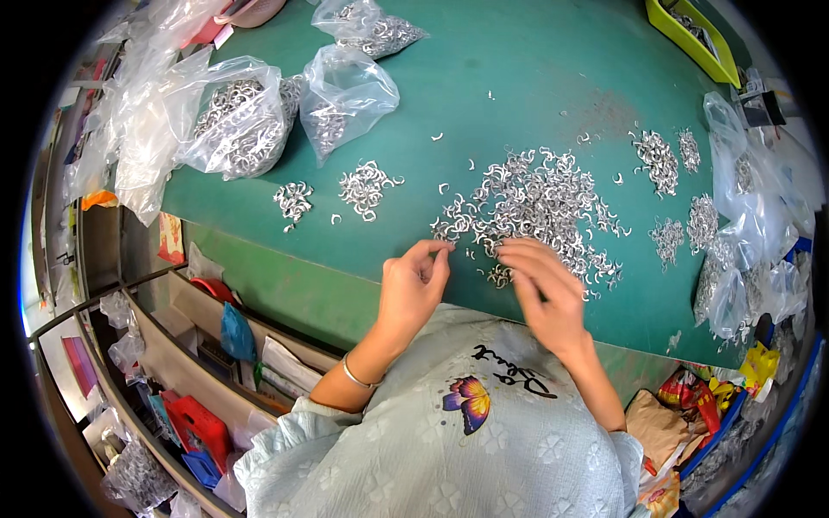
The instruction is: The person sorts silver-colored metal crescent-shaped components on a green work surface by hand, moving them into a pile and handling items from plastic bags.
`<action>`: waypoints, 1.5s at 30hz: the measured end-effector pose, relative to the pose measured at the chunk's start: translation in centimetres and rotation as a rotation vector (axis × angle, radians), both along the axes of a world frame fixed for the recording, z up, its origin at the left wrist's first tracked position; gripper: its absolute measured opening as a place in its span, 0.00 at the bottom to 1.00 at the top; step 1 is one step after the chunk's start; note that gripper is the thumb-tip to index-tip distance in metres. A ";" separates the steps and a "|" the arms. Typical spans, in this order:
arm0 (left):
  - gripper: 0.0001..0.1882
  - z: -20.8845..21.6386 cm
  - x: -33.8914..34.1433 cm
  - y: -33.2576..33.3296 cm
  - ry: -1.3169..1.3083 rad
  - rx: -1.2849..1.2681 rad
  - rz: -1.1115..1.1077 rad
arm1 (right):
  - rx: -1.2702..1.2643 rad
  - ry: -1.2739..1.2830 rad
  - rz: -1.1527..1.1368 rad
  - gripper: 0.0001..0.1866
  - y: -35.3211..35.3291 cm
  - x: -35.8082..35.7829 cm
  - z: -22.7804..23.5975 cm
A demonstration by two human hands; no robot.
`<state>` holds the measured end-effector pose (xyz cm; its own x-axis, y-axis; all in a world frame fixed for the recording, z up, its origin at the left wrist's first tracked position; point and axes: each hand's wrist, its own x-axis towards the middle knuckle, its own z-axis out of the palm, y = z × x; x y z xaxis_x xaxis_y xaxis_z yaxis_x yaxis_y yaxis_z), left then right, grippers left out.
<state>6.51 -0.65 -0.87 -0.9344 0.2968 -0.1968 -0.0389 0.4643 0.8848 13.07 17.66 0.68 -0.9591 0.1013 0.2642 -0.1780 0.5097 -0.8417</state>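
A large heap of small curved silver metal pieces (544, 203) is spread on the green table in front of me. My left hand (413, 289) is at the heap's near left edge, thumb and index fingertip pinched together. Whatever is between those fingertips is too small to make out. My right hand (553, 298) reaches to the near side of the heap, its fingers stretched out over the pieces and the thumb apart from them. Close below its fingertips is a small cluster of darker pieces (499, 276). Two small piles, one larger (367, 188) and one smaller (294, 203), lie to the left.
Clear plastic bags of metal pieces (242, 129) stand at the back left, beside an open bag (345, 95). Several small piles (658, 162) and more bags (734, 285) line the right side. A yellow-green tray (695, 39) sits far right. Cluttered shelves (199, 345) are below left.
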 end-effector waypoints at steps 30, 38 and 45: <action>0.10 -0.3 1.7 1.4 0.101 -0.127 -0.416 | 0.110 -0.015 -0.356 0.18 0.0 -2.0 -1.8; 0.12 -0.4 1.7 1.7 0.145 -0.227 -0.420 | 0.197 -0.033 0.085 0.16 -0.6 0.0 -1.2; 0.15 -0.7 1.6 1.6 0.141 -0.180 -0.379 | 0.018 -0.055 -0.352 0.10 3.2 0.5 -0.3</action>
